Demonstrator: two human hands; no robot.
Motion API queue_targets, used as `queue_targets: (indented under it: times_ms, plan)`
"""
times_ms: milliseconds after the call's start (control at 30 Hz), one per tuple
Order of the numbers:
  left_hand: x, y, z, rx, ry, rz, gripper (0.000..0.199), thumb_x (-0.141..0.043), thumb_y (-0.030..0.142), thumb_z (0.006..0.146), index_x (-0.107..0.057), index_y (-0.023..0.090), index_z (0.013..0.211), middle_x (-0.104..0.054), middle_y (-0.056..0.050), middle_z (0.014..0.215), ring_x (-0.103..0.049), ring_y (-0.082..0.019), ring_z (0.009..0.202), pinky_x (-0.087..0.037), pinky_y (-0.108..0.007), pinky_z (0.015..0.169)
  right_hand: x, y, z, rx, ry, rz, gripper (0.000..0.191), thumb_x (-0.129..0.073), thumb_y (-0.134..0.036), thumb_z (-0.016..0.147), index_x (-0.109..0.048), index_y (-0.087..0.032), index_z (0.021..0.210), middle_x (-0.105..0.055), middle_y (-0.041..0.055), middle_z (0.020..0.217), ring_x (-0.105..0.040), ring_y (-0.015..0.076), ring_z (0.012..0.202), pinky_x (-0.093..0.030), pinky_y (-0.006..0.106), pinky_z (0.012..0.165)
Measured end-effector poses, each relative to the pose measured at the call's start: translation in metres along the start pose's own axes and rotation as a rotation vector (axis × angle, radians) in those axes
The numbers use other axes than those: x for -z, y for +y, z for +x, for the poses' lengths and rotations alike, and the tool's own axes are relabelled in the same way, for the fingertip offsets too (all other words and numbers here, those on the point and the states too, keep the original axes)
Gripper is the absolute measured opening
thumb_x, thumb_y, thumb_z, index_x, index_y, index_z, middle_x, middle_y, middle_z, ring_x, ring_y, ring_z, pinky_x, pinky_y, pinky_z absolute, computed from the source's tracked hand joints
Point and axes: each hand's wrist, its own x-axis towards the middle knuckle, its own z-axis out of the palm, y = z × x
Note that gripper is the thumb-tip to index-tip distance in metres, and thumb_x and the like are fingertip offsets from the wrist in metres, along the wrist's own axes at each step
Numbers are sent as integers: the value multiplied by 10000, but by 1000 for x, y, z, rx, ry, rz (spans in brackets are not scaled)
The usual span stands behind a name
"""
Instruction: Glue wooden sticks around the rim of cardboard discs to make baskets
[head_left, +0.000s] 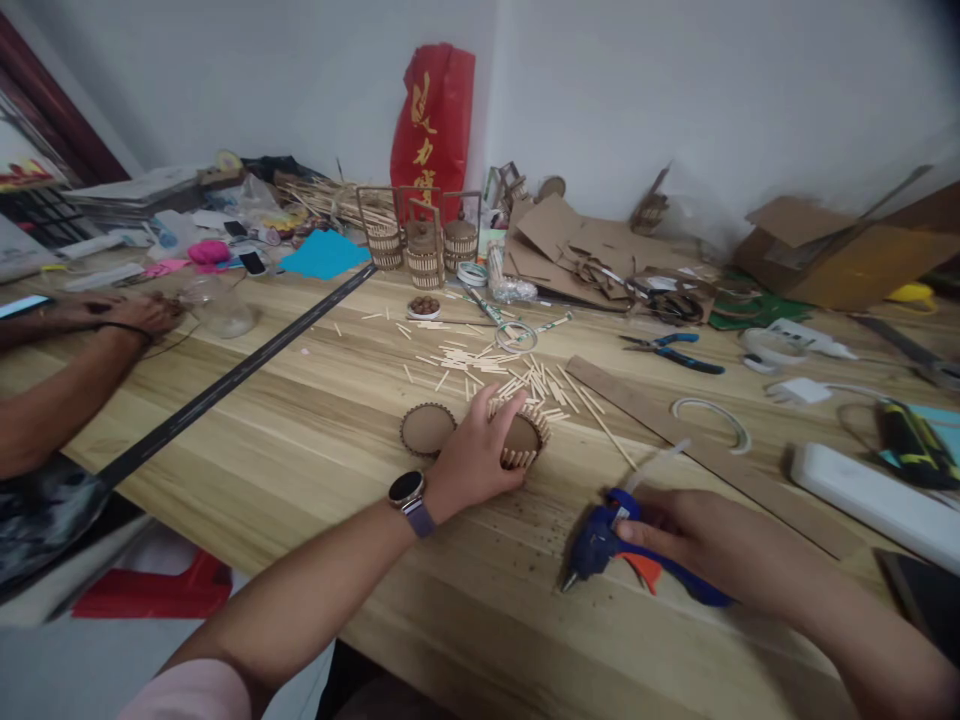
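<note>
My left hand [476,450], with a watch on its wrist, has its fingers around the near-left side of a small round basket [523,436] ringed with short upright sticks. Just left of it a round cardboard disc [428,430] with a beaded rim lies flat on the wooden table [420,560]. My right hand [671,535] is wrapped round a blue glue gun [596,540] with an orange trigger, its nozzle pointing down and left near the tabletop. Loose short sticks [469,358] are scattered beyond the basket.
Finished baskets [425,255] stand at the back before a red bag [433,130]. A cardboard strip [705,455], pliers [675,352] and a white power strip [874,505] lie to the right. At left, another person's hands [142,312] are near a clear container [225,308].
</note>
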Motion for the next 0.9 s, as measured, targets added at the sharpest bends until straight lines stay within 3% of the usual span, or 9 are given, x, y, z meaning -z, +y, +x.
queue_targets:
  times_ms: [100, 200, 333, 467, 733, 900]
  plan:
    - [0, 0, 0, -3, 5, 0, 927, -717, 197, 654, -250, 258, 1453, -169, -140, 1490, -370, -334, 1316, -422, -469, 1036, 10, 1, 17, -20, 138, -235, 306, -524, -434, 862, -656, -247, 659, -679, 70, 619, -638, 244, 596, -382, 298, 497]
    - [0, 0, 0, -5, 1, 12, 912, -718, 209, 660, -264, 235, 1450, -180, -152, 1483, -389, -335, 1301, -422, -466, 1037, 18, -2, 49, 236, 319, -272, 231, -483, -258, 883, -665, -211, 749, -718, 104, 753, -661, 258, 680, -450, 325, 581]
    - [0, 1, 0, -8, 3, 14, 909, -705, 198, 666, -254, 233, 1456, -172, -159, 1482, -361, -344, 1326, -422, -467, 1036, 16, -15, 95, 390, 309, -248, 271, -477, -86, 818, -684, -210, 942, -736, 77, 998, -667, 216, 915, -482, 297, 795]
    - [0, 1, 0, -7, -4, -3, 928, -710, 191, 658, -242, 253, 1456, -158, -151, 1491, -332, -352, 1349, -407, -480, 1046, 6, -24, 119, 434, 309, -247, 301, -454, -46, 795, -672, -201, 935, -723, 71, 972, -643, 199, 930, -456, 281, 830]
    - [0, 2, 0, -7, -4, -2, 934, -717, 184, 656, -237, 268, 1454, -166, -143, 1489, -349, -347, 1339, -426, -480, 1029, 8, -20, 108, 320, 284, -226, 206, -460, -50, 732, -621, -177, 755, -672, 55, 737, -593, 161, 669, -402, 238, 607]
    - [1, 2, 0, 6, -12, 8, 921, -712, 185, 657, -250, 253, 1451, -171, -145, 1486, -365, -349, 1322, -438, -482, 1018, 20, -16, 85, 280, 307, -192, 246, -447, -127, 780, -605, -162, 966, -649, 52, 753, -586, 173, 665, -405, 253, 609]
